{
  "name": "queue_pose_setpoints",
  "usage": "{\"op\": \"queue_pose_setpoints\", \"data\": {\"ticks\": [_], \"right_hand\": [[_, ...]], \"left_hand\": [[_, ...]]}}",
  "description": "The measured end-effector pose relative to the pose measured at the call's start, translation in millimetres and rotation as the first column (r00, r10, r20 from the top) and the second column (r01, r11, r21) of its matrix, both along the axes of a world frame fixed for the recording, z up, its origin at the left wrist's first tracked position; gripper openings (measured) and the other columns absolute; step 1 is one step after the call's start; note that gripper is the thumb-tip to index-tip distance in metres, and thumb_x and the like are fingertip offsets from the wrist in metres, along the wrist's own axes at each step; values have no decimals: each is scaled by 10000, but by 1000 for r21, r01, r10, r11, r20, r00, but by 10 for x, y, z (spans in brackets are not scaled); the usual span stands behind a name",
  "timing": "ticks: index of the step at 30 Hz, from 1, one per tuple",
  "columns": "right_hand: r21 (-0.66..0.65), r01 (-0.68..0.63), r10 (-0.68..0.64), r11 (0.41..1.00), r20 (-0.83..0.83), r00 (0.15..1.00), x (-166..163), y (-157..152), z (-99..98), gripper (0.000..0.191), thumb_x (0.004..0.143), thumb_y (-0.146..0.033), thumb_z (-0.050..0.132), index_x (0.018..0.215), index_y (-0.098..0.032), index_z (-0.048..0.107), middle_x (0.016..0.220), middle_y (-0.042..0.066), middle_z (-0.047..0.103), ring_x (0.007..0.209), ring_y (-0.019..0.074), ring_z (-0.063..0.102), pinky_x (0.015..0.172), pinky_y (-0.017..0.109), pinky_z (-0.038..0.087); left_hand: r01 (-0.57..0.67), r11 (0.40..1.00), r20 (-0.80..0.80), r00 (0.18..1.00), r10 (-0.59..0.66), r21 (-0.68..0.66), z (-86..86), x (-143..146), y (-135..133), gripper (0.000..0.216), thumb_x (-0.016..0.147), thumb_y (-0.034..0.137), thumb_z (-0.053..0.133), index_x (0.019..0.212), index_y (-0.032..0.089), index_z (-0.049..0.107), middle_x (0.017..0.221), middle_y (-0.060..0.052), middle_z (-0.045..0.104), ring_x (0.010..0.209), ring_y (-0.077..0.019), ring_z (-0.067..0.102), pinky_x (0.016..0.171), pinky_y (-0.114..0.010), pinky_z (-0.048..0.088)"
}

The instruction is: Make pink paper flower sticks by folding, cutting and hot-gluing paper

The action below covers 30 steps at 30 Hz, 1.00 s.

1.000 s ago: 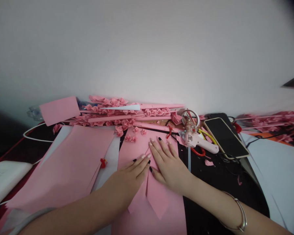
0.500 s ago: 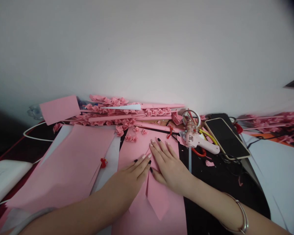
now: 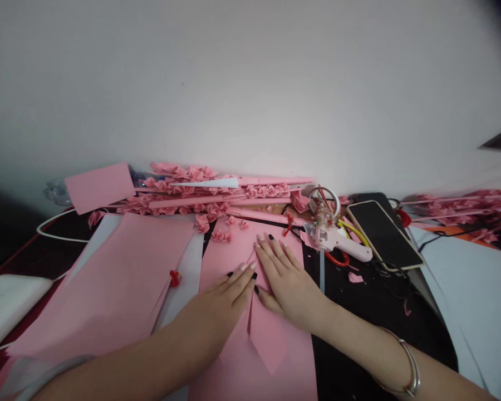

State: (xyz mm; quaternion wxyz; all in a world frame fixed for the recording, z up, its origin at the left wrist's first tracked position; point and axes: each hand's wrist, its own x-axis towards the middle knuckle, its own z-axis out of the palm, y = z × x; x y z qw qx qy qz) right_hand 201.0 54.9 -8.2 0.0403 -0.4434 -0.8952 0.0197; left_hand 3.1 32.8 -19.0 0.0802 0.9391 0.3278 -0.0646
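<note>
A folded piece of pink paper point(image 3: 269, 340) lies on a larger pink sheet point(image 3: 254, 384) in the middle of the table. My left hand point(image 3: 227, 298) rests flat on the left part of the folded piece, its fingers stretched out toward the upper right. Across from it, my right hand point(image 3: 288, 284) presses flat on the right part, with its fingers extended away from me and the thumb out to the side. The fingertips of both hands come close together near the fold's middle line. Much of the folded piece is hidden beneath the hands.
Pink paper flowers point(image 3: 217, 211) and rolled stems line the wall. A pale pink glue gun point(image 3: 346, 245), scissors point(image 3: 353, 231) and a phone point(image 3: 386, 234) lie at right. Pink sheets point(image 3: 108, 278) are stacked at left beside a white device point(image 3: 12, 303). White paper point(image 3: 480, 289) covers the far right.
The whole view has shifted very slightly. Both hands stay in the same place on the folded paper.
</note>
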Motion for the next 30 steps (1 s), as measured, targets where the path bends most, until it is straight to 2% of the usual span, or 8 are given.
{"op": "queue_pose_setpoints", "data": {"ticks": [4,11,17,24,30], "right_hand": [[18,-20,21,1000,-26,999,10,16,4,662,852,-316,426,1431,-43,258,1509,167,175,1393,296,116,1114,504,190],[25,-30,30,999,-14,999,0,35,78,666,820,-365,446,1398,-50,344,1505,158,210,1386,325,137,1118,532,108],[35,7,-7,999,1,1000,-13,53,92,705,807,-403,447,1406,-52,329,1491,158,258,1377,328,176,1109,548,92],[28,12,-13,1000,36,999,-100,60,184,754,769,-449,482,1370,-7,377,1458,209,298,1375,310,196,1110,543,47],[65,-12,8,998,51,999,-106,11,86,686,820,-416,450,1379,-25,369,1484,172,249,1372,337,189,1104,579,64]], "left_hand": [[-22,1000,17,1000,22,7,-7,-7,2,746,642,10,370,1381,68,285,1500,-160,202,1381,-249,175,1092,-385,287],[1,999,43,999,-3,52,-54,-26,11,695,666,12,381,1356,74,324,1497,-160,218,1390,-243,143,1107,-381,252],[-37,995,32,999,34,92,-52,-35,-3,657,711,-10,369,1357,105,340,1510,-157,170,1385,-272,152,1080,-404,289],[-38,995,9,999,37,91,-15,-30,-2,574,781,7,358,1348,97,372,1483,-168,259,1372,-305,194,1068,-445,293],[-76,980,77,995,63,182,-83,-52,-19,505,877,105,347,1380,151,335,1497,-115,257,1386,-271,185,1084,-427,254]]}}
